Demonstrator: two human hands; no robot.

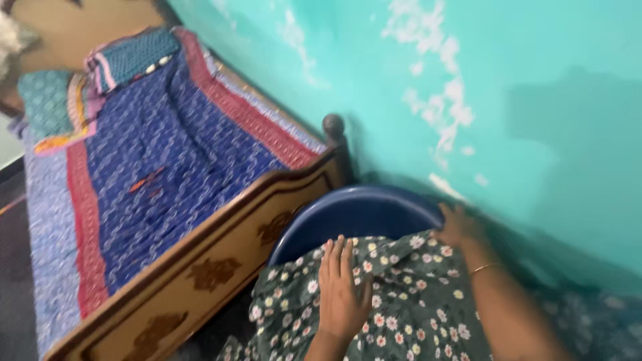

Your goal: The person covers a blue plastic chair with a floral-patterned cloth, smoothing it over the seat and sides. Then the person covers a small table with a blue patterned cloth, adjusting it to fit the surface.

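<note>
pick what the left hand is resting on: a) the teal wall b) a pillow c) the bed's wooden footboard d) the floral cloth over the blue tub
d: the left hand lies flat, fingers spread, on the floral cloth draped over the blue tub, while the right hand is at the tub's far rim near the wall.

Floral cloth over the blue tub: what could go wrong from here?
1. The floral cloth only partly covers the blue tub; much of it hangs outside the rim, so it may slide off toward the floor.
2. The right hand grips near the rim, close to the turquoise wall; knuckles might scrape it.
3. The tub sits tight against the wooden bed frame; it could knock the frame if shifted.
</note>
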